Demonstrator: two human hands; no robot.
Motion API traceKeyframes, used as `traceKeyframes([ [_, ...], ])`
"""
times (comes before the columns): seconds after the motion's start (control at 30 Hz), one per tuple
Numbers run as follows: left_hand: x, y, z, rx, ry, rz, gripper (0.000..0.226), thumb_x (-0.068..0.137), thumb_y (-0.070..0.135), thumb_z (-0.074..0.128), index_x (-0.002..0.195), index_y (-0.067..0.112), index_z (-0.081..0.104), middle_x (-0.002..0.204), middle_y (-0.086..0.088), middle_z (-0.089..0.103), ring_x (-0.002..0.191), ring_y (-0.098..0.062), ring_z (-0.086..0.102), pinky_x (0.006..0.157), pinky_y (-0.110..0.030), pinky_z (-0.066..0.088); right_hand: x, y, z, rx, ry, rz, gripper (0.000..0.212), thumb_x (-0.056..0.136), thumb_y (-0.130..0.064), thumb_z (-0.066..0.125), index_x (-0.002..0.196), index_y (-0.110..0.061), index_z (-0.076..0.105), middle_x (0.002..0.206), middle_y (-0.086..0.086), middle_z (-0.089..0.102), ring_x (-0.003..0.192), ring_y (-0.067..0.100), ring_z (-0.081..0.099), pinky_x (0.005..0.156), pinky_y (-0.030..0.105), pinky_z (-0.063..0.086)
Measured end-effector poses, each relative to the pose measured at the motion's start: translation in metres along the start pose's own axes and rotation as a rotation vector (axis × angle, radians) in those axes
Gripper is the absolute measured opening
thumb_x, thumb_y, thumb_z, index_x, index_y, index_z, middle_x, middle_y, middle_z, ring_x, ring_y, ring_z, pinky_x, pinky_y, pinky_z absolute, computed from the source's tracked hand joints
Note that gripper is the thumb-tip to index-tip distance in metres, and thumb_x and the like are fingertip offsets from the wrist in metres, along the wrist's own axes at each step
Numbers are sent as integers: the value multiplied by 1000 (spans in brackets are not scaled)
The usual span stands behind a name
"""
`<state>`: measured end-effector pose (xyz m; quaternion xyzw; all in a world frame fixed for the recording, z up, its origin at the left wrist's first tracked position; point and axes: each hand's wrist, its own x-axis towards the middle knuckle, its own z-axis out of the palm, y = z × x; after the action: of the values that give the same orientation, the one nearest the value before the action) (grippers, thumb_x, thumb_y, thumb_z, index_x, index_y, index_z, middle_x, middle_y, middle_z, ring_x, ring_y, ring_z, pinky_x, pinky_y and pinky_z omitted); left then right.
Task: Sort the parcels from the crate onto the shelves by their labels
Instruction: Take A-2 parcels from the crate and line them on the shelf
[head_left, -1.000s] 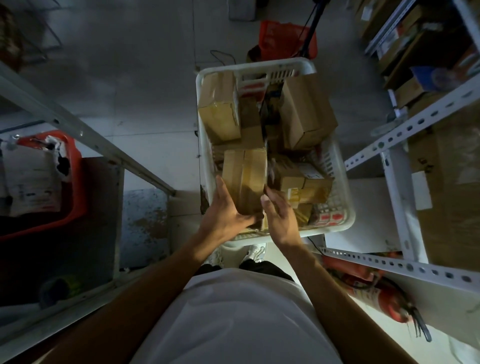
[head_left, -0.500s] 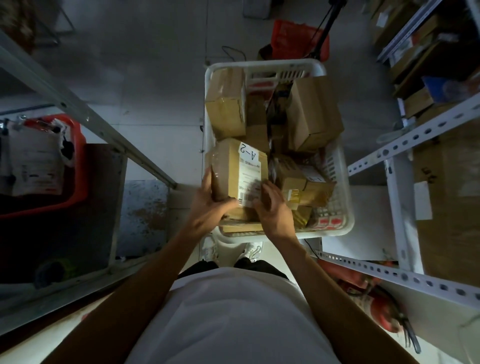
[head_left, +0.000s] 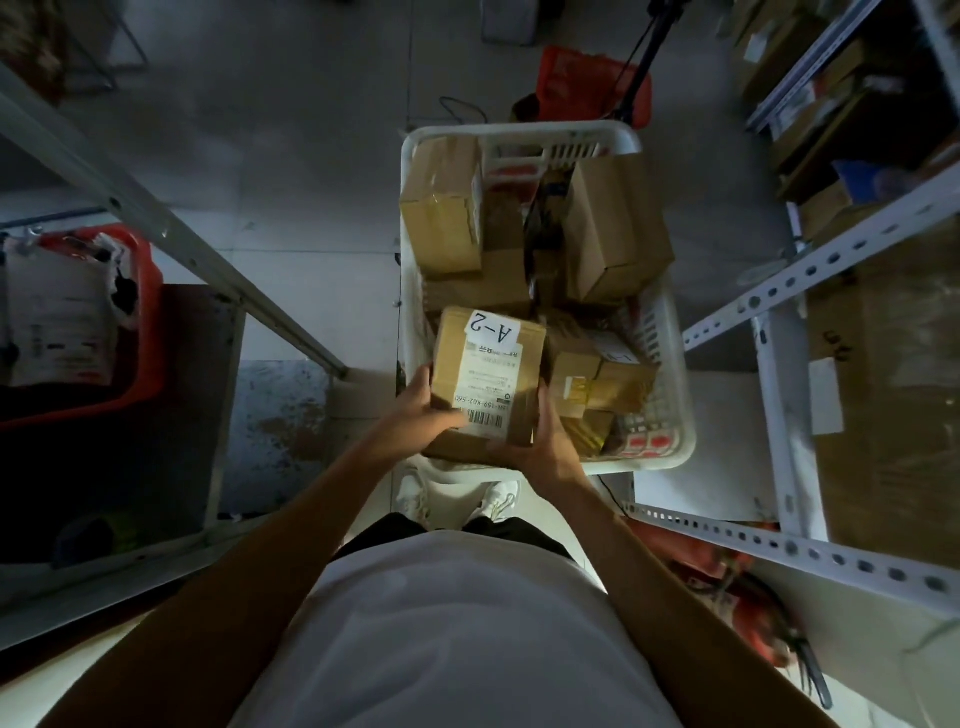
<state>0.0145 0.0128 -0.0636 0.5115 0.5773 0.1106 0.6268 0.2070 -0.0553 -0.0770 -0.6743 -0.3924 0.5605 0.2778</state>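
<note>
Parcels fill the white plastic crate (head_left: 670, 332) on the floor, and 1 of them, a brown cardboard parcel (head_left: 485, 379), sits in both hands above the crate's near end, over the boxes beneath it. Its top face carries a white tag reading A-2 (head_left: 492, 328), upside down to the camera, and below it a shipping label (head_left: 491, 387) with a barcode; the small print on that label is too fine to read. The left hand (head_left: 423, 418) grips the parcel's near left corner, thumb lying across the top by the barcode, its fingers hidden under the box. The right hand (head_left: 545, 447) clasps the right side and near edge, fingertips out of sight against the cardboard. The scene is dim, so the gaps between the other boxes read only as dark slots. A large box (head_left: 618, 239) leans tilted at the far right of the crate, and a taller taped box (head_left: 441, 213) stands at the far left. The crate's walls are slotted mesh with rounded rims. Perforated metal shelf rails (head_left: 810, 270) cross at right, cut off by the frame edge, with cartons behind them blurred. A red bin (head_left: 140, 322) at left is partly hidden behind a grey upright.
</note>
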Motion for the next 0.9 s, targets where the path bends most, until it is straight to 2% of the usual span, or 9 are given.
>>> traceKeyframes([
  [0.1,14,12,-5,168,80,109,92,83,6,74,154,17,15,138,-1,52,119,-11,52,80,-12,45,4,0,6,-137,-41,-23,117,52,-30,94,149,-23,28,128,-4,59,119,11,58,98,36,54],
  [0.23,48,36,-18,354,106,172,114,79,15,80,158,23,-1,166,-6,11,149,-24,19,117,-40,29,1,1,12,-283,-18,6,139,43,-43,92,156,-21,14,142,3,46,128,20,48,106,43,47],
  [0.33,74,46,-24,535,37,229,98,74,20,85,152,21,26,159,-11,26,145,-29,31,115,-45,37,-3,1,12,-396,-59,35,148,53,-32,97,159,-16,-4,160,7,27,143,24,34,117,37,35],
  [0.4,83,42,-27,615,29,239,86,65,29,89,138,20,43,141,-8,47,127,-26,52,101,-43,52,-3,3,10,-474,-47,38,143,59,-30,95,160,-16,-6,162,7,26,142,27,37,115,38,37],
  [0.5,84,30,-32,617,93,203,76,61,40,90,123,20,51,123,-2,58,105,-17,62,88,-37,59,-3,4,3,-516,29,21,122,62,-27,93,158,-20,18,150,8,45,128,29,53,104,45,48],
  [0.6,65,25,-38,633,255,189,68,63,54,84,107,10,54,102,0,61,86,-13,64,65,-25,56,-5,12,-16,-424,210,59,68,73,-20,87,133,-12,58,121,8,69,101,25,69,86,39,57],
  [0.67,42,15,-39,609,325,182,51,74,43,82,95,9,52,87,3,57,71,-8,56,53,-18,43,-7,12,-28,-372,337,150,30,88,-28,74,109,-7,68,98,7,72,94,28,69,74,32,51],
  [0.77,11,-11,-29,517,313,181,38,80,41,79,85,10,59,82,2,67,63,-9,63,50,-19,49,4,2,-31,-277,365,249,42,99,-47,53,99,-8,69,92,11,70,93,33,67,70,29,42],
  [0.9,-2,-27,-28,463,267,164,41,77,43,81,89,9,63,88,-4,66,73,-15,65,52,-10,42,9,-18,-25,-219,238,229,50,90,-46,69,122,-11,54,105,0,58,98,24,60,77,30,47],
])
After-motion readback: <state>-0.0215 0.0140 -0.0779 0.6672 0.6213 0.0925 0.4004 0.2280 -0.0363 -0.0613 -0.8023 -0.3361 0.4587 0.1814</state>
